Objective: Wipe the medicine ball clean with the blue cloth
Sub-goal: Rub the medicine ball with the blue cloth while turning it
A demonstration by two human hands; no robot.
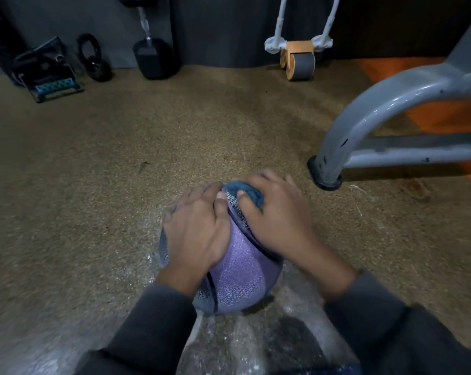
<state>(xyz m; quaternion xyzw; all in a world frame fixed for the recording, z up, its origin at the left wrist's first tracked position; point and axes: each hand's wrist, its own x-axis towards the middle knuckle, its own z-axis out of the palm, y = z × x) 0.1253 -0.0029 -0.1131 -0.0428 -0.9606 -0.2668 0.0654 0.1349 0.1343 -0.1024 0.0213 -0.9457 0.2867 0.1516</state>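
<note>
Gym floor, mid-clean: my right hand [276, 212] presses the bunched blue cloth [249, 193] against the far upper side of the purple-and-grey medicine ball [237, 274], fingers curled down over the wad, while my left hand [199, 226] lies flat and spread on the ball's left shoulder to steady it, gripping nothing. The ball sits on the speckled rubber floor [120, 171] between my sleeves, just in front of me. I judge the wiping under way rather than finished: the cloth is working only the top, and the near face and underside show no sign either way (motion blur hides any dust). No brand, label or lettering can be read on the ball, only its woven pattern. An ab roller [299, 59], a dumbbell [154, 58] and a grey bench leg [364, 125] stand beyond.
</note>
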